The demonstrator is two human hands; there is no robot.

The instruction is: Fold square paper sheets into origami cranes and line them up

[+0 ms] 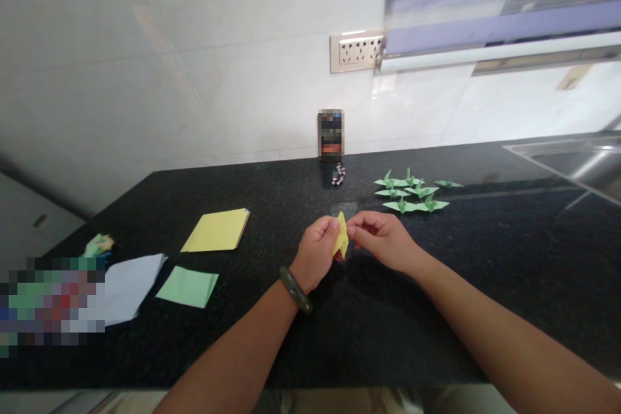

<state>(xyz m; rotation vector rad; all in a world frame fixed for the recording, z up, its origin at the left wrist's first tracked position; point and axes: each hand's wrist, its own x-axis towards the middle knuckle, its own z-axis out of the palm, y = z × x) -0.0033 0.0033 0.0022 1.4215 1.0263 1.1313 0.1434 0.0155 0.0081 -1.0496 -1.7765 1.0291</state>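
A small piece of folded yellow paper [341,237] is held upright over the dark counter. My left hand [315,249], with a dark bangle on its wrist, grips it between thumb and fingers. On the paper's right edge, the thumb and index finger of my right hand [381,238] are pinched together; the other fingers curl behind. Several green paper cranes [412,194] stand in rows beyond my right hand. Left of my hands lie a stack of yellow paper squares [216,231] and, nearer me, a folded sheet of green paper [188,286].
White paper [130,288] and a blurred-out colourful item [53,297] lie at the far left. Against the wall leans a phone-like object [331,134], with a beaded loop [338,174] before it. A metal sink edge [557,168] borders the counter [388,336] at right.
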